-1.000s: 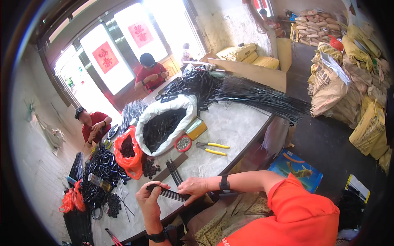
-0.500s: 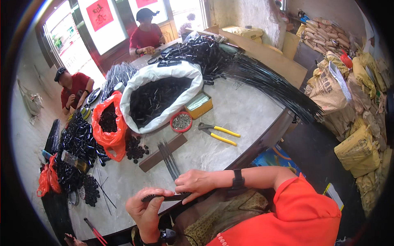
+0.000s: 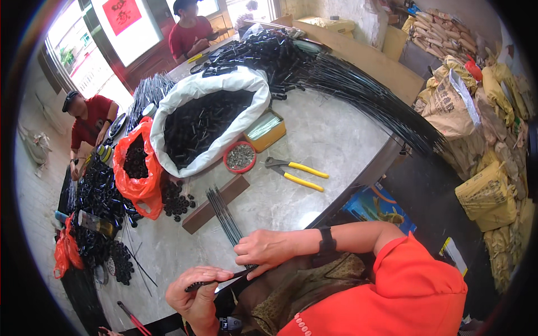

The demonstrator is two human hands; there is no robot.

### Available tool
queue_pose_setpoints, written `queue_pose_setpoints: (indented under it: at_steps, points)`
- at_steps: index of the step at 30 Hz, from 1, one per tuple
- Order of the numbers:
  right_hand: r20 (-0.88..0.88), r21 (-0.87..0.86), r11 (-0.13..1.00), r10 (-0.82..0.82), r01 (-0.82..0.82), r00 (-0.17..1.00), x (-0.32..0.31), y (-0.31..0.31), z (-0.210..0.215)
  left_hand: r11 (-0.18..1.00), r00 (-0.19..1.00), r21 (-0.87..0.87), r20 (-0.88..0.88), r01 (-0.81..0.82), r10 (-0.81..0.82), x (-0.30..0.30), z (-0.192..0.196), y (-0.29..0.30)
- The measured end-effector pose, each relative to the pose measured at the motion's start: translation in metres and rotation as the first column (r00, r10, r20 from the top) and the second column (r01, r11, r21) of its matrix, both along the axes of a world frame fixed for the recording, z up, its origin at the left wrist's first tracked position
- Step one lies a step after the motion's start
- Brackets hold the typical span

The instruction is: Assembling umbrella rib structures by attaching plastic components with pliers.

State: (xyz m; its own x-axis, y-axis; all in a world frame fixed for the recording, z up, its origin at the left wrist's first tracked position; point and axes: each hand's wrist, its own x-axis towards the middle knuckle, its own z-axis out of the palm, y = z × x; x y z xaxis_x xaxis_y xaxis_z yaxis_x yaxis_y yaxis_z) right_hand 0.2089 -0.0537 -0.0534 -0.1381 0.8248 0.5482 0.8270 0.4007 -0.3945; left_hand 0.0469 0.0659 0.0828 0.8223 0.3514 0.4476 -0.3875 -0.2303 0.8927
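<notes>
Hands meet at the near edge of a grey stone worktop (image 3: pixel 336 134). The left hand (image 3: pixel 196 291) is closed around a thin dark metal rod (image 3: pixel 216 280), its fingers curled over the left end at the bottom of the view. The right hand (image 3: pixel 266 250), with a black band at the wrist, pinches the same rod at its other end, so the rod spans the short gap between the two hands just in front of the person's body.

Just beyond the right hand, a small bundle of thin black rods (image 3: pixel 223 215) lies on the worktop, resting across a flat brown wooden bar (image 3: pixel 216 204). Further in, a pair of yellow-handled pliers (image 3: pixel 297 172) lies beside a round red dish of small grey metal parts (image 3: pixel 240 157), and a shallow yellow cardboard box (image 3: pixel 268 130) sits just behind the dish. A large white woven sack of black tube pieces (image 3: pixel 207 120) stands open near the middle, with an orange plastic bag of black parts (image 3: pixel 136 171) touching its left side. A long sheaf of black rods (image 3: pixel 358 92) fans across the far right of the worktop. Two other people in red shirts sit at the far and left edges.
</notes>
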Motion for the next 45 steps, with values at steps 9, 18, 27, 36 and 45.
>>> queue_pose_setpoints:
  at_steps: [9, 18, 27, 36, 45]
  points:
    - [0.012, -0.017, 1.000, 0.002, -0.002, 1.000, 0.000, 0.000, -0.004, 0.999, 0.999, 0.035, -0.017, -0.037, 0.038, -0.003, -0.003, -0.002]
    - [-0.039, -0.231, 0.973, -0.023, 0.013, 0.999, 0.001, -0.012, 0.026, 0.999, 0.999, -0.034, -0.026, -0.024, 0.023, -0.003, 0.000, -0.005]
    - [-0.309, -0.414, 0.910, -0.124, -0.016, 0.943, 0.022, -0.036, 0.037, 0.998, 1.000, -0.064, 0.016, 0.019, -0.018, -0.003, -0.001, -0.005]
    - [-0.381, -0.360, 0.928, -0.244, 0.101, 0.892, 0.023, -0.039, 0.014, 0.996, 0.999, -0.079, -0.015, -0.042, 0.041, -0.014, 0.000, -0.008]
    - [-0.303, -0.209, 0.941, -0.322, 0.267, 0.897, 0.066, -0.026, 0.046, 1.000, 1.000, -0.022, 0.021, -0.011, 0.011, -0.007, 0.000, -0.010]
